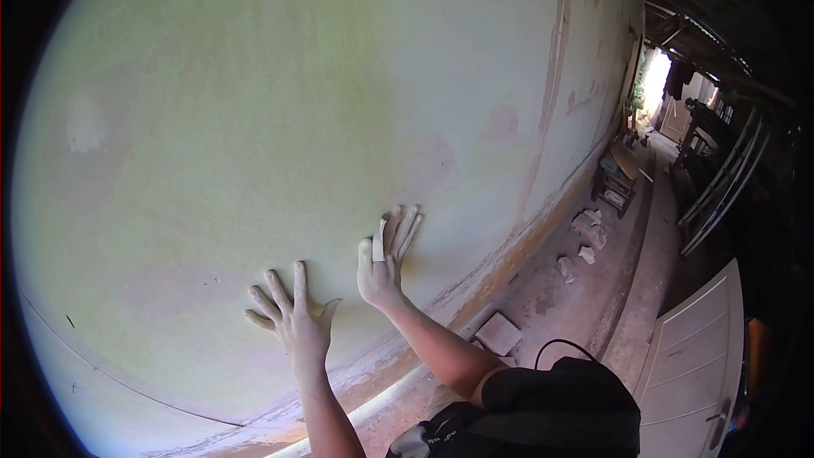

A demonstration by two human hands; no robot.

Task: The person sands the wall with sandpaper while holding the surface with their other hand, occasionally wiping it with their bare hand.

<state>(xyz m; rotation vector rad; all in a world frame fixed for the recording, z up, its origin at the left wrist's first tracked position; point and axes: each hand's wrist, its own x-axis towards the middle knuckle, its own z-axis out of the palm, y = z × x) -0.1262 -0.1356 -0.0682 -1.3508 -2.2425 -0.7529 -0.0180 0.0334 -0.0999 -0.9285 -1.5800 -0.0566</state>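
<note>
My left hand [294, 321] lies against the pale green wall [254, 136], fingers spread and thumb out to the side, holding nothing. To its right and a little higher, my right hand [383, 276] is at the same wall, dusted white. A small pale folded piece of sandpaper [379, 240] shows as a strip between its fingers, its edge standing off the wall. What lies under the right palm is hidden. Pale, patchy areas and whitish smears mark the wall around both hands.
A cracked, peeling band [475, 297] runs along the wall's foot. Broken pieces [587, 233] and a square slab [498, 333] lie on the floor. A small wooden stand [612, 189] is farther along. A white door panel [691, 369] and a metal ladder [727, 182] stand right.
</note>
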